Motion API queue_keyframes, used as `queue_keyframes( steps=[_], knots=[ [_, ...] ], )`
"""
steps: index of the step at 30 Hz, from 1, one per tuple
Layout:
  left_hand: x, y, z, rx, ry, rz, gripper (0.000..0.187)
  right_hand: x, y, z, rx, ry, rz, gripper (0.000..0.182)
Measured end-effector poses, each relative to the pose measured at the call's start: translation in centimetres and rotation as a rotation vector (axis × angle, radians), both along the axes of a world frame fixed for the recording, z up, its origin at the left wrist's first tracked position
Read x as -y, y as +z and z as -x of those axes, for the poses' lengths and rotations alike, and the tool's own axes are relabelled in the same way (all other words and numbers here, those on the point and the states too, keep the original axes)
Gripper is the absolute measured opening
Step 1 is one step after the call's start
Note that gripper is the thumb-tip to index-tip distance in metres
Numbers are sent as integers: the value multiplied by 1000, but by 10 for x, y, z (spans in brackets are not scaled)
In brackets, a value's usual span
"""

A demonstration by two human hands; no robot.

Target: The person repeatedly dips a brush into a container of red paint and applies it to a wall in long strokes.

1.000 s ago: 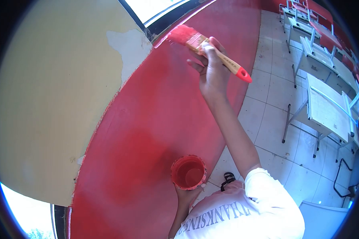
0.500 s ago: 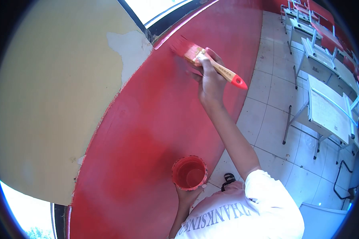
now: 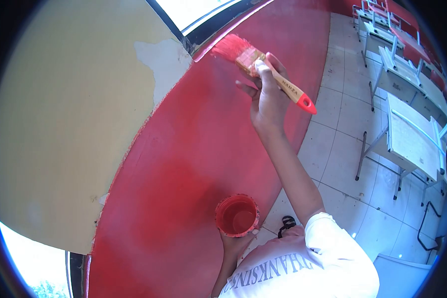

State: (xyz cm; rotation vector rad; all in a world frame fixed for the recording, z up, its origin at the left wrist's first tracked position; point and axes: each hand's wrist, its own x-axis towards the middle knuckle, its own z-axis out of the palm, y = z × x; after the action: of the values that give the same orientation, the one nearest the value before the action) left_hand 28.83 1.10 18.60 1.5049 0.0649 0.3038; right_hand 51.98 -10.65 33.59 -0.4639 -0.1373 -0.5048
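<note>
My right hand [image 3: 270, 94] is raised along the wall, closed round a paintbrush [image 3: 263, 72] with a wooden handle and a red tip. Its bristles are coated red and splay against the red-painted wall [image 3: 198, 129], just below the window corner. Lower down, my left hand [image 3: 233, 243] supports a red paint pot [image 3: 237, 215] from beneath, close to my chest. The pot's open top faces me, and red paint shows inside; most of the left fingers are hidden behind it.
A cream upper wall [image 3: 74, 124] with a bare plaster patch [image 3: 159, 64] borders the red along a rough edge. A dark window frame [image 3: 189, 43] is above. Several desks [image 3: 412, 134] stand to the right on the tiled floor [image 3: 340, 154].
The brush has shifted slightly up and to the right, its bristles now more fanned out. My right hand moved with it; the pot stays nearly in place.
</note>
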Motion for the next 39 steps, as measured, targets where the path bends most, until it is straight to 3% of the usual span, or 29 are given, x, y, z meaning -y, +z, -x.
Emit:
queue_keyframes(
  steps=[39],
  knots=[
    [-3, -13, -3, 62, -23, -57, 87, -2, -16, -21, -74, 67, -1, 35]
  ],
)
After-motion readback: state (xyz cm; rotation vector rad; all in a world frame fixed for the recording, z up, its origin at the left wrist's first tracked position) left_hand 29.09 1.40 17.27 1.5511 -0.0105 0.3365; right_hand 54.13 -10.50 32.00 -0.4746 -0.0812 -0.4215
